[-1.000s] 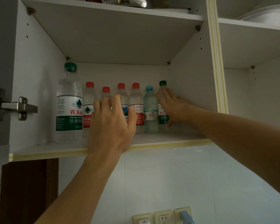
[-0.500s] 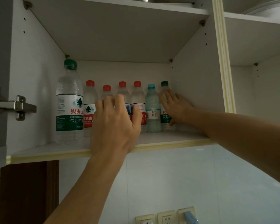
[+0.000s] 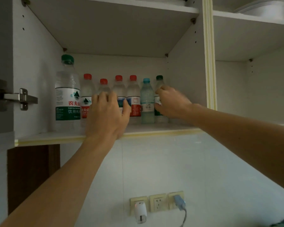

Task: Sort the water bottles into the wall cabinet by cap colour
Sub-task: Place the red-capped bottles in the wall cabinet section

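On the wall cabinet shelf [image 3: 162,130] stands a row of water bottles: a large green-cap bottle [image 3: 67,89] at the left, then several red-cap bottles [image 3: 133,89], a blue-cap bottle [image 3: 147,102] and a small green-cap bottle [image 3: 159,79] at the right end. My left hand [image 3: 107,115] reaches in with its fingers laid against the fronts of the two middle red-cap bottles, thumb spread to the right. My right hand [image 3: 172,102] has fingers and thumb curled round the small green-cap bottle, which stands upright on the shelf.
A door hinge [image 3: 15,97] juts out at the left of the opening. The cabinet side wall [image 3: 187,71] is close to the right of the green-cap bottle. A neighbouring compartment [image 3: 252,79] lies further right. Wall sockets with plugs [image 3: 157,204] sit below.
My right hand's fingers, flat against the small green-cap bottle before, have curled round it. My left hand has moved slightly deeper toward the red-cap bottles.
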